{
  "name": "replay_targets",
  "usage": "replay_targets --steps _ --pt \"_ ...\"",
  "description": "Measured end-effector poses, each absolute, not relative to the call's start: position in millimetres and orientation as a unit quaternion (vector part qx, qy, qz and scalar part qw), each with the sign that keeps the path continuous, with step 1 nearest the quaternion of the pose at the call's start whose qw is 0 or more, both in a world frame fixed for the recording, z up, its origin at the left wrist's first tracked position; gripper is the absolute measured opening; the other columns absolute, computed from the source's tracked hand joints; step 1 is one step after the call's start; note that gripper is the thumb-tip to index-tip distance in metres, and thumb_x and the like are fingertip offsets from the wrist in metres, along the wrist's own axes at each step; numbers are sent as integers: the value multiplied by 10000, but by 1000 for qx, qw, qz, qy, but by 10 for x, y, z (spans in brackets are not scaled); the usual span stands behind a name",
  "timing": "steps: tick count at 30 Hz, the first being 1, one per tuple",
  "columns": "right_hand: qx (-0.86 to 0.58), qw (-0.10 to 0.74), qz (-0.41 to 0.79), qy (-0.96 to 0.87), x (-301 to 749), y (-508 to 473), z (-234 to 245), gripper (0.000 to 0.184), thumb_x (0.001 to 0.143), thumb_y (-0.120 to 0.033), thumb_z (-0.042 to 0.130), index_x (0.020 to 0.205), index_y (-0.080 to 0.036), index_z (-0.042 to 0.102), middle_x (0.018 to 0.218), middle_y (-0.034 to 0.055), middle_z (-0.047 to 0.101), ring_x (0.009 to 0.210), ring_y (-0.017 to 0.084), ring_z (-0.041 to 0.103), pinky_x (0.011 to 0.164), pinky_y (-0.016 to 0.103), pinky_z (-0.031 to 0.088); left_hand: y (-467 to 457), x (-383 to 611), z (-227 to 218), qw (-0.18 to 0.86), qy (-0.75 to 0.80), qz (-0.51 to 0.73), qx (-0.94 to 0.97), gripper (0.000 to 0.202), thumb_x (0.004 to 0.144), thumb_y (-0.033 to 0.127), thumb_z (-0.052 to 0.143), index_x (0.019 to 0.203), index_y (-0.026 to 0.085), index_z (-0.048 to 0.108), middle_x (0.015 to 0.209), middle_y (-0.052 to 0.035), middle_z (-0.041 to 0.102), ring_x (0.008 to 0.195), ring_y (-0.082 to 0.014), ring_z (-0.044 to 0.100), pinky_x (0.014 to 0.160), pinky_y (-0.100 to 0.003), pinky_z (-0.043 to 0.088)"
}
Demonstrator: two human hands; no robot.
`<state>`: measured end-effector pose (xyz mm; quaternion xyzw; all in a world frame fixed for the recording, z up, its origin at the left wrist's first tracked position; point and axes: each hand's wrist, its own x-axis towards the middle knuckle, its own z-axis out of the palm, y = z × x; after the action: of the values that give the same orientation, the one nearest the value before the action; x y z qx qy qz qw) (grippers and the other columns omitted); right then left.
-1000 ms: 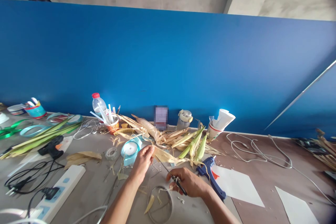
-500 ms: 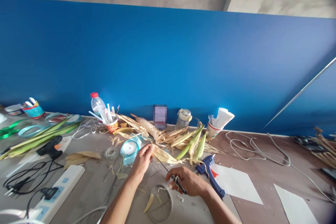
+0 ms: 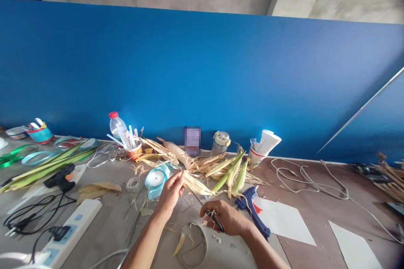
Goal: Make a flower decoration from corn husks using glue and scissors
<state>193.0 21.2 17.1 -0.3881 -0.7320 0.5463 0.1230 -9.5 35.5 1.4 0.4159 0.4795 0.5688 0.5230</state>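
Note:
My left hand (image 3: 172, 192) is closed in a pinch in mid-table. Its fingertips meet the near end of a pale dried corn husk (image 3: 199, 184); whether they grip the husk or a thin strand is unclear. My right hand (image 3: 225, 217) is wrapped round a black-handled tool (image 3: 217, 222), whose thin dark shaft points up-left toward my left fingertips. Pale shreds cling around the right fingers. Below the hands lies a wire ring (image 3: 206, 246) with husk scraps inside. More dried husks and green corn husks (image 3: 241, 175) are piled just beyond.
A blue glue gun (image 3: 254, 210) rests on white paper (image 3: 288, 220) by my right wrist. To the left are a ribbon roll (image 3: 156, 178), a tape roll (image 3: 133, 184), a black glue gun (image 3: 63, 178) and a power strip (image 3: 74, 227). A blue partition (image 3: 202, 71) stands behind.
Both hands keep nearly the same place and grip. The black-handled tool has turned slightly in my right hand. Behind the partition, the top of a person's head has shifted left.

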Motion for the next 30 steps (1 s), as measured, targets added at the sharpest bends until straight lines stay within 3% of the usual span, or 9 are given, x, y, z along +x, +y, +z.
replay_targets --steps 3,10,16,30 --pt "-391 121 548 -729 1933 218 162 191 721 -310 578 821 -160 639 497 -44 458 433 69 407 408 157 306 359 -93 8 524 477 578 404 511 699 435 647 1089 109 593 612 30 506 487 -67 380 462 -198 287" --pt "-382 130 555 -727 1938 237 115 195 703 -289 595 836 -151 632 538 -37 486 438 62 411 412 153 320 384 -95 -44 501 474 595 412 319 683 409 666 838 132 631 581 44 488 456 -60 378 433 -193 270" --pt "-390 138 566 -713 1918 219 124 171 709 -257 570 827 -147 627 496 -51 454 429 60 394 404 149 302 393 -116 -92 497 488 603 388 393 680 429 657 943 137 651 610 30 534 460 -66 417 444 -197 304" --pt "-348 147 608 -699 1918 212 95 170 699 -252 587 826 -145 622 501 -56 470 421 57 412 416 152 324 353 -115 3 470 495 619 389 420 673 465 653 939 140 658 550 36 504 479 -95 427 461 -214 318"
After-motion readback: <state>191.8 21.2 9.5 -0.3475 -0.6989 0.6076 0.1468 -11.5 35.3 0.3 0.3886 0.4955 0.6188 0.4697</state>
